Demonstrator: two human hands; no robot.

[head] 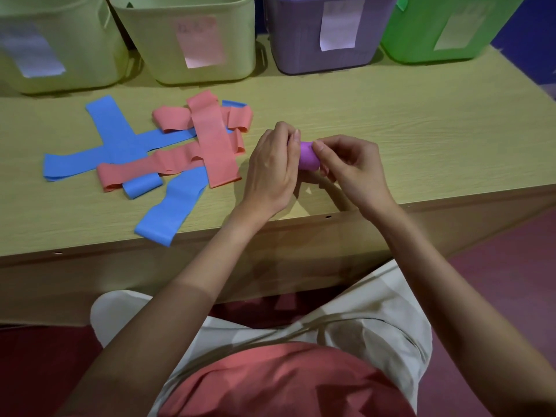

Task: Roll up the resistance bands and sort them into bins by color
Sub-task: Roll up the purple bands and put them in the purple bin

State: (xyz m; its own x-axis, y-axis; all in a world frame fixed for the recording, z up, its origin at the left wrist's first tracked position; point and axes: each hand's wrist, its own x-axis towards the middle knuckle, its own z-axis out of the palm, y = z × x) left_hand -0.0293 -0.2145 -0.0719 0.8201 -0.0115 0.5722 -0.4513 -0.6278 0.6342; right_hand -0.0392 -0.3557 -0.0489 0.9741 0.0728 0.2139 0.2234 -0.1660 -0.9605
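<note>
Four bins (186, 40) stand behind the bands: two cream, one purple, one green. About three blue bands (114, 127), three red (210, 139), one purple roll (307, 156).

Bare forearms, a coral top and pale shorts

Both forearms are uncovered from the wrists back to the frame's edge, with no sleeve showing. The left hand (270, 170) and the right hand (350, 164) wear no rings, watch or gloves. Below and behind the hands, a coral-red shirt (285, 383) covers the torso, and creased off-white shorts (370, 320) cover the thighs.
</note>
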